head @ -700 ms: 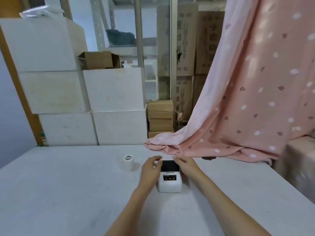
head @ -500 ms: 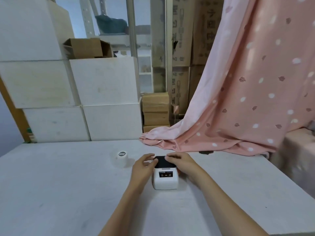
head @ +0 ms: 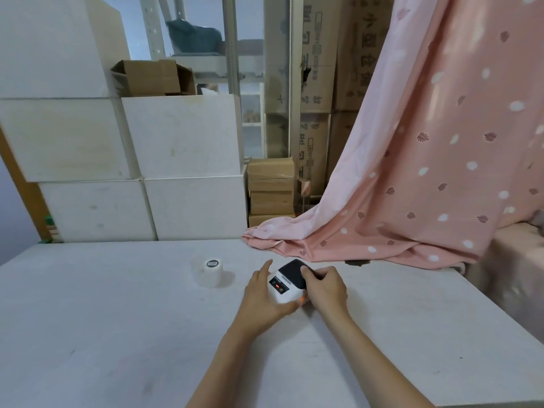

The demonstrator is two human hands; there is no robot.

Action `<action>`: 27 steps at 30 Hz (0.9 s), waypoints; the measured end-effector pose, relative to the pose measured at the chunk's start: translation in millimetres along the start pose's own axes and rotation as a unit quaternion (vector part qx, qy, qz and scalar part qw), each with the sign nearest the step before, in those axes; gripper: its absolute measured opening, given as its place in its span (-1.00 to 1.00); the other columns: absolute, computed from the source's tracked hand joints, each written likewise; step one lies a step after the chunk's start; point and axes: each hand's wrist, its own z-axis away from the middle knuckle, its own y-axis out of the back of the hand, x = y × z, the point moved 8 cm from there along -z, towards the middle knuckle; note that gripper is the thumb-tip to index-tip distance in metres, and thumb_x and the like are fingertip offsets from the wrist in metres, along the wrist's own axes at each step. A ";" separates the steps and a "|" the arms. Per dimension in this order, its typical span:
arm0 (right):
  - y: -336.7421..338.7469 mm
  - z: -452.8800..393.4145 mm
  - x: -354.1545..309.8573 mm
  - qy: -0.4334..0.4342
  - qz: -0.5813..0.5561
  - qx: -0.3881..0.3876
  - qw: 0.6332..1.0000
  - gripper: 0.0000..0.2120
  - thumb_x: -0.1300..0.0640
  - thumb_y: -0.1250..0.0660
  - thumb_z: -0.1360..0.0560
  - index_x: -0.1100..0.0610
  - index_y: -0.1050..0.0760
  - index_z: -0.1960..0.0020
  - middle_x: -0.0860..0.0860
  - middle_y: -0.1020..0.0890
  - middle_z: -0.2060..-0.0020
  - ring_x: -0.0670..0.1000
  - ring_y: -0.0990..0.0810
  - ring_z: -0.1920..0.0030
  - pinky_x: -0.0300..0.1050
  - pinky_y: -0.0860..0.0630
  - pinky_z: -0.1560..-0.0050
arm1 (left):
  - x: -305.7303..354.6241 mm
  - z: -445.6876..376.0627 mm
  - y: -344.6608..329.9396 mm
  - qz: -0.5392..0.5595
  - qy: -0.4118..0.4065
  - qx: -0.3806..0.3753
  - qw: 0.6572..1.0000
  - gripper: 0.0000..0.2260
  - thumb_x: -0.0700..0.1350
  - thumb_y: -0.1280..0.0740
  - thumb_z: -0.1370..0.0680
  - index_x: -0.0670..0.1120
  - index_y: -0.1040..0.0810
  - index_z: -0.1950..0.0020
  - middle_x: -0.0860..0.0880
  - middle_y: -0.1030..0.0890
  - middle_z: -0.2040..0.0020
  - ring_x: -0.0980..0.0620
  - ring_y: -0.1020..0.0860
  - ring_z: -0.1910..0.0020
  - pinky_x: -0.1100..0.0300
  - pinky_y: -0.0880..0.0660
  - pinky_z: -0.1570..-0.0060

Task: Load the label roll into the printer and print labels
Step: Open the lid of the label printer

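A small white label printer (head: pixel 284 289) with a black lid and a red light on its front panel sits on the white table (head: pixel 117 319), turned at an angle. My left hand (head: pixel 262 298) cups its left and near side. My right hand (head: pixel 325 285) grips its right side, with fingertips on the black lid. A white label roll (head: pixel 209 272) with a dark core stands upright on the table, left of the printer and apart from both hands.
A pink patterned curtain (head: pixel 412 187) drapes onto the table's far right. Stacked white boxes (head: pixel 176 172) and brown cartons (head: pixel 270 189) stand behind the far edge. A covered pink surface (head: pixel 518 272) lies at the right.
Both hands have closed around the printer and twisted it so its front faces left and toward me. A red light shows on its panel. The roll has not moved.
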 end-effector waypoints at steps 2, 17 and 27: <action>4.9 10.3 -3.2 0.061 -0.024 -0.022 0.998 -0.68 -0.11 -0.42 -0.53 0.12 -0.48 -0.06 0.00 -0.63 0.06 0.08 -0.62 -0.06 -0.08 -0.48 0.01 | -7.1 -3.2 1.1 0.017 0.014 -0.002 1.000 0.06 0.25 -0.59 -0.19 0.12 -0.14 -0.58 0.17 -0.45 -0.33 0.16 -0.48 -0.31 0.03 -0.52 -0.27; -9.9 30.2 -7.7 0.148 -0.002 -0.220 0.964 -0.19 0.11 -0.36 -0.39 -0.25 -0.17 -0.56 -0.16 -0.31 -0.44 -0.14 -0.37 -0.40 -0.21 -0.42 -0.31 | 0.0 -1.2 1.5 0.003 -0.013 -0.017 1.000 0.02 0.28 -0.52 -0.21 0.09 -0.18 -0.58 0.12 -0.41 -0.40 0.12 -0.39 -0.38 0.10 -0.37 -0.39; -8.6 29.3 -7.5 0.151 0.014 -0.235 0.960 -0.03 0.13 -0.40 -0.42 -0.40 0.06 -0.60 -0.10 -0.35 -0.34 -0.05 -0.44 -0.36 -0.11 -0.46 -0.34 | -0.9 -1.9 0.5 -0.006 0.003 -0.007 1.000 -0.02 0.14 -0.56 -0.20 0.07 -0.22 -0.56 0.13 -0.44 -0.33 0.13 -0.44 -0.32 0.15 -0.41 -0.33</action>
